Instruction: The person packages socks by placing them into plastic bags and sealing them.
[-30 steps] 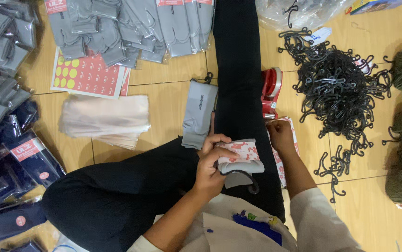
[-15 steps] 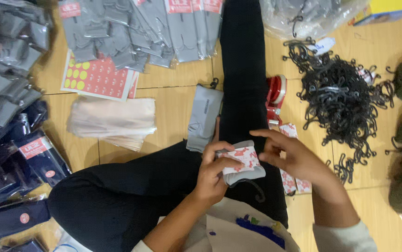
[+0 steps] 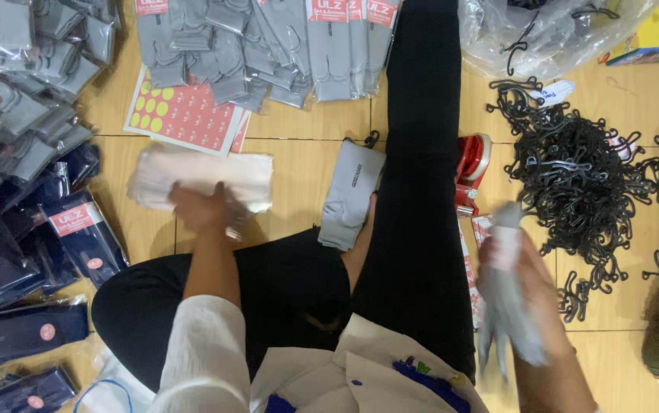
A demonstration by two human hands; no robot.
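Half a second ago both my hands met over my lap on a folded sock with its red-patterned card; now they are wide apart. My left hand (image 3: 201,208) has gone out to ten o'clock, arm straight, palm down on the stack of clear bags (image 3: 199,177) lying on the floor (image 3: 306,160), fingers curled onto its near edge. My right hand (image 3: 517,268) has swung to three o'clock beside my outstretched leg (image 3: 421,153), fingers closed around the grey sock (image 3: 507,306), though blur hides the exact grip. The sock hangs with its long axis running twelve to six, cuff up, toes down. A pile of black hooks (image 3: 574,176) lies at two o'clock.
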